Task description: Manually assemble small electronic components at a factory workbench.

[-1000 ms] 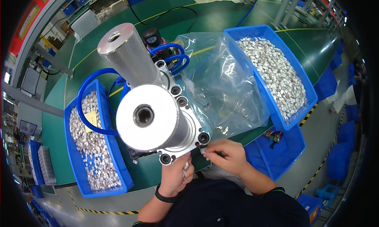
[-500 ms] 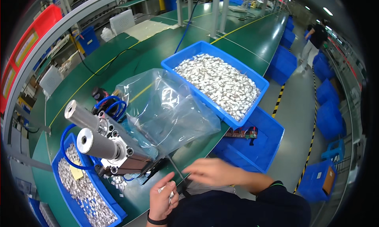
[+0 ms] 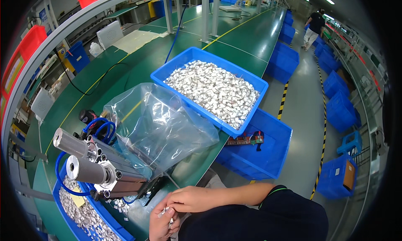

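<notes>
My left hand [image 3: 162, 222] is at the lower edge, fingers curled around small white pieces [image 3: 169, 221]. My right hand [image 3: 187, 199] reaches across from the right and meets it, its fingertips bent together at the left thumb and index finger; what they pinch is hidden. Just beyond the hands stands a metal machine with two round knurled cylinders [image 3: 86, 170] and blue air hoses [image 3: 58, 174]. Several loose white pieces [image 3: 121, 206] lie under it. A blue tray [image 3: 72, 223] full of the same pieces sits to its left.
A large blue bin [image 3: 259, 93] heaped with white pieces rests on the green bench [image 3: 140, 71], beside a clear plastic bag [image 3: 167, 128]. Below the bench edge stands another blue bin [image 3: 274, 157] with a red-and-dark item inside. A person [image 3: 314, 27] is in the far aisle.
My right hand has moved left and down to meet my left hand. The view has shifted, so the bench things appear further left. The person down the aisle has moved.
</notes>
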`<state>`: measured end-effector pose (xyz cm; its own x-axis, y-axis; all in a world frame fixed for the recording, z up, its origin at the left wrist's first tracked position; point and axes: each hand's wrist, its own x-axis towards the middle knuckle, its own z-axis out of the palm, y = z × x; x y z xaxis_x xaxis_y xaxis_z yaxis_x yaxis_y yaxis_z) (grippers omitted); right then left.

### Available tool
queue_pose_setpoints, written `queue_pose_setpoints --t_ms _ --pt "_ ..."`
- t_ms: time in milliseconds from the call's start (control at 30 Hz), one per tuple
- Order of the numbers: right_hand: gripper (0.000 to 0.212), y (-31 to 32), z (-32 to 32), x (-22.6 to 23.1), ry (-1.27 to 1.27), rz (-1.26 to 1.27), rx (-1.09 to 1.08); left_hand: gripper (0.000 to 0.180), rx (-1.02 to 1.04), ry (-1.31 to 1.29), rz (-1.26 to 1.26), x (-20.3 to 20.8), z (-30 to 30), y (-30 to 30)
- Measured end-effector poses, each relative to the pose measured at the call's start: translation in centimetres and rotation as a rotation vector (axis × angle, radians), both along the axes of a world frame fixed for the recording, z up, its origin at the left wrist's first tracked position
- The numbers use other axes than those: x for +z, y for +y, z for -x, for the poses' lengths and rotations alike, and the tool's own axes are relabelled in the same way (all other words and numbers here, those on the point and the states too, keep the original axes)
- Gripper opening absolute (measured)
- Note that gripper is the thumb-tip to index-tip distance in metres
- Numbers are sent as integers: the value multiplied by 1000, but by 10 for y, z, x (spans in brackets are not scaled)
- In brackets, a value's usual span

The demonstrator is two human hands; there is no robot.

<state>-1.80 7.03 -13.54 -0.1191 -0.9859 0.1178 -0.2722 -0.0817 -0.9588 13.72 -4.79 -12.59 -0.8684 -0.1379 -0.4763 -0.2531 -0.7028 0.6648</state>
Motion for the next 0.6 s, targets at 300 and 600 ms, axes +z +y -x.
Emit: queue_pose_setpoints --t_ms 300,600 --pt "17 -6 -16 -15 -490 -50 -283 21 336 -10 0 -16 1 1" --pt "17 -7 1 -11 -979 -112 -218 25 338 -14 98 -10 10 -2"
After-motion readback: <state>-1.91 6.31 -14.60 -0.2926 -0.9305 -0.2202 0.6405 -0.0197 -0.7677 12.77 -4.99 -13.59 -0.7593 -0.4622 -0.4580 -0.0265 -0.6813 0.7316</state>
